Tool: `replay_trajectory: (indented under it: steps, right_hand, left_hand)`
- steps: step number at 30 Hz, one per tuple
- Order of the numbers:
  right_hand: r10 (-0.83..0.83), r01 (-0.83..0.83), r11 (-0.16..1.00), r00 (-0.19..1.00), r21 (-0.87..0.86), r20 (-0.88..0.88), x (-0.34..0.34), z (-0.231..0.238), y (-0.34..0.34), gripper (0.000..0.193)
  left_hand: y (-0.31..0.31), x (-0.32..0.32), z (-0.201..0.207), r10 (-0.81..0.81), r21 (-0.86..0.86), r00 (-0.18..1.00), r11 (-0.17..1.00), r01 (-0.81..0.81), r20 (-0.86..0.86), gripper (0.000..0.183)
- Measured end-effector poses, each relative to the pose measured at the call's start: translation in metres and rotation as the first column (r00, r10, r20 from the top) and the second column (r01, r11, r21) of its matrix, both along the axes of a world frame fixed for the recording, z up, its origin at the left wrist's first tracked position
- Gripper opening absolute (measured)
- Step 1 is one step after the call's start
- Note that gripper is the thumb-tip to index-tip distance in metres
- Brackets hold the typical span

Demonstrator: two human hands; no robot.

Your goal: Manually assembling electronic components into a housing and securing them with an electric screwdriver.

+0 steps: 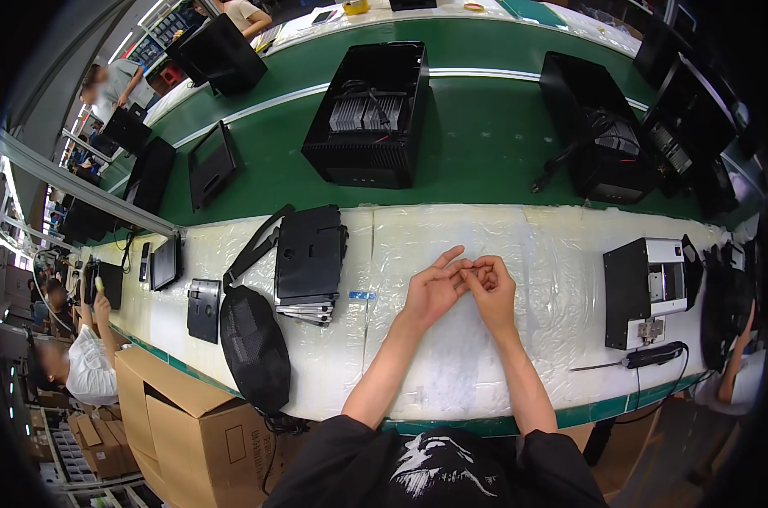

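Note:
Both my hands meet above the wrapped white worktop [452, 364]. My left hand [433, 292] has its palm partly turned up and its fingers stretched out and apart. Against its fingertips my right hand [491, 288] is closed in a pinch. Whatever lies between those fingertips, if anything, is too small to make out. To the left of my hands is a stack of black plates or panels [309, 254] with pale layers showing at its near end. A small blue strip [362, 295] lies between that stack and my left hand.
A black mesh bag [254, 347] and a black panel [204, 310] lie at left; a black-and-silver device [646, 288] and a corded electric screwdriver [653, 356] at right. Black cases [369, 161] stand on the green conveyor [477, 152] beyond. A cardboard box [206, 440] is below left. Other people work nearby.

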State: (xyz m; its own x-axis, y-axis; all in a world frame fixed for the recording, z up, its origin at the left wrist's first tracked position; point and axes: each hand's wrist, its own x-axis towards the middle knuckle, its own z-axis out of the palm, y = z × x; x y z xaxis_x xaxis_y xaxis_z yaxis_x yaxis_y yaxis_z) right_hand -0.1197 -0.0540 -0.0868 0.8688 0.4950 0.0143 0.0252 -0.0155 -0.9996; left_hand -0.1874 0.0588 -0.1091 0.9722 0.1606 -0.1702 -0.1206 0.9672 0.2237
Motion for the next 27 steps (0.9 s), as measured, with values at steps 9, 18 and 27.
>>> replay_trajectory:
  steps: [9, 18, 27]
  right_hand:
    - [-0.016, 0.017, 1.0, 0.999, -0.007, 0.029, 0.002, -0.003, -0.002, 0.015]
    - [-0.02, 0.023, 0.999, 0.998, -0.046, 0.064, 0.0, -0.008, 0.0, 0.015]
    - [-0.031, 0.03, 1.0, 0.999, 0.005, 0.042, 0.003, -0.011, -0.002, 0.013]
  left_hand:
    - [-0.001, 0.002, -0.002, -0.007, -0.011, 1.0, 1.0, 0.007, 0.007, 0.051]
    - [0.005, -0.004, -0.003, 0.008, -0.052, 1.0, 0.999, -0.007, 0.019, 0.051]
    - [0.001, -0.001, -0.001, 0.005, -0.041, 1.0, 0.999, -0.005, -0.005, 0.051]
